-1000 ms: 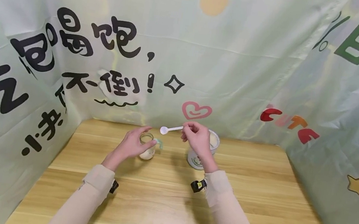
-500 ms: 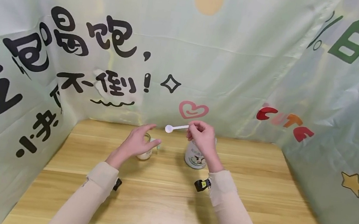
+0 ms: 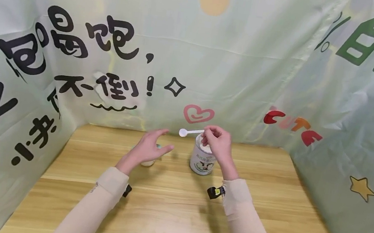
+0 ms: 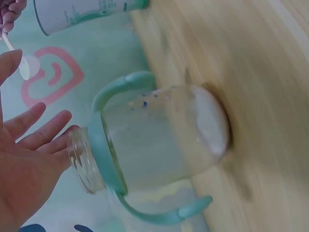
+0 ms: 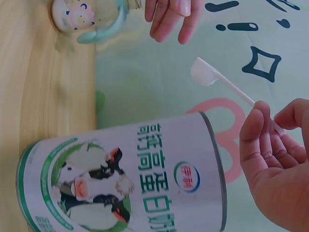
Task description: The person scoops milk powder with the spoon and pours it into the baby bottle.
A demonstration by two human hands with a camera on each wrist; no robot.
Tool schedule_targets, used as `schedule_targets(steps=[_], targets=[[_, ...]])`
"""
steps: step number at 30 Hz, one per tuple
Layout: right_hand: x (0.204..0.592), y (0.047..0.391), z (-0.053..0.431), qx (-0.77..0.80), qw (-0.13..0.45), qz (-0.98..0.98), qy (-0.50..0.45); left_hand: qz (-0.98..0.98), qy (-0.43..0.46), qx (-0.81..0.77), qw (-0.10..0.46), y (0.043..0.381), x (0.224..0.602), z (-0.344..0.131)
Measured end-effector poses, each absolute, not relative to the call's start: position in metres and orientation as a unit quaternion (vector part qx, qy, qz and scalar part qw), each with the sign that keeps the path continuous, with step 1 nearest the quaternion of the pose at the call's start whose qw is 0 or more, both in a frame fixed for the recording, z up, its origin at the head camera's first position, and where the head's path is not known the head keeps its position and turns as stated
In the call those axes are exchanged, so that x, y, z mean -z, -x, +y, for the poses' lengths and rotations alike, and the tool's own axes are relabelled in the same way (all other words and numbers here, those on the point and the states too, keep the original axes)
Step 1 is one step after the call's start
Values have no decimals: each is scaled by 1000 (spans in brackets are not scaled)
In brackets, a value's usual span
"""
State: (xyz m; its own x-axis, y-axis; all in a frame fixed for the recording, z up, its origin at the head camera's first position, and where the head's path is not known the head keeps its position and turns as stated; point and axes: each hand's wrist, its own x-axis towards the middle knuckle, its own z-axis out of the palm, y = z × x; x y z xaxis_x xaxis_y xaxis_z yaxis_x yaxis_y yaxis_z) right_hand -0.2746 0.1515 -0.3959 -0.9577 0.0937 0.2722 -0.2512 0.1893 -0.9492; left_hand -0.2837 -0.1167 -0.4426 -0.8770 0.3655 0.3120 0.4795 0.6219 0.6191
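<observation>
In the head view my left hand (image 3: 151, 148) is spread open and covers most of a baby bottle (image 3: 147, 163). The left wrist view shows this clear bottle (image 4: 154, 140) uncapped and upright on the table, with a mint-green two-handled collar and white contents at its bottom. My left fingers (image 4: 34, 140) reach beside its neck, right at the rim. My right hand (image 3: 218, 142) pinches a white measuring scoop (image 3: 192, 132) by the end of its handle. The scoop's bowl (image 5: 203, 72) points left toward my left hand. Below my right hand stands an open milk powder can (image 3: 201, 161).
The wooden table (image 3: 167, 208) ends at a pale green printed cloth (image 3: 167, 51) that hangs behind and along both sides. The can, with a cow picture (image 5: 91, 183) on its label, stands to the right of the bottle near the back edge.
My right hand has drawn to the right with the scoop, from near the bottle to over the can. My left hand has shifted right and hides more of the bottle. The head view has turned slightly right.
</observation>
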Motion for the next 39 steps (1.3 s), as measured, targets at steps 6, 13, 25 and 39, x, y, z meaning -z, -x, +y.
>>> schedule_targets(steps=[6, 13, 25, 39], targets=[[395, 274, 162, -635, 137, -760, -30, -901, 227, 364, 65, 285, 442, -104], [393, 270, 175, -626, 155, -764, -22, -894, 244, 372, 53, 288, 442, -87], [395, 263, 199, -625, 162, -763, -1, -890, 258, 375, 33, 291, 443, -59], [399, 258, 218, -624, 172, -762, 16, -886, 277, 371, 26, 293, 447, -37]])
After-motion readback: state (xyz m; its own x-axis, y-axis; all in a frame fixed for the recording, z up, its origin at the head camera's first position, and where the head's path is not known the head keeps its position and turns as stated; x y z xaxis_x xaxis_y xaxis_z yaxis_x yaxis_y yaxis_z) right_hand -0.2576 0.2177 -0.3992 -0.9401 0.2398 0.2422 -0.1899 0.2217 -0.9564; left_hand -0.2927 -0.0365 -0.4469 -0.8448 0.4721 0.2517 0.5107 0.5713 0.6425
